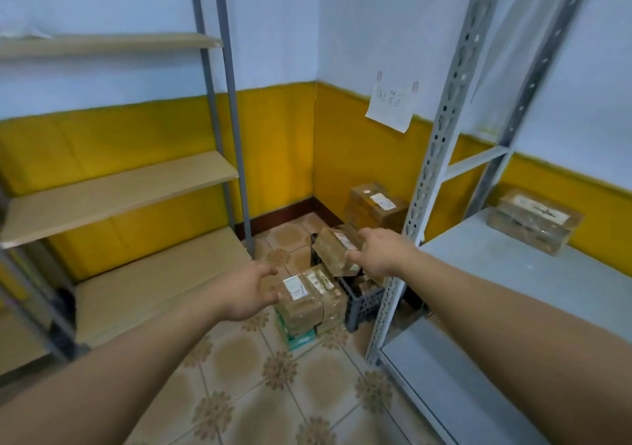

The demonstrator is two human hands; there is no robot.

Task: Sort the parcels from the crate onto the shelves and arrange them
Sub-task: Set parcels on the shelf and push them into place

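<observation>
Brown parcel (337, 251), white label (343, 240), in the right hand (379, 253); below it a dark grey lattice crate (362, 304); beige floor tiles (239, 393) with brown flower rosettes; beyond it, yellow wall band (273, 143) under pale blue

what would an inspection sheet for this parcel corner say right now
surface: patterned tiled floor
job's things: dark crate on the floor; tilted parcel above it; stacked parcels beside the crate; shelved parcels on the grey metal shelf; corner box behind
clutter: green box under the stacked parcels
hands: right hand grips the tilted parcel; left hand open, reaching at the stacked parcels
cables: nothing seen
surroundings: wooden shelves at left; paper note on the wall
</observation>
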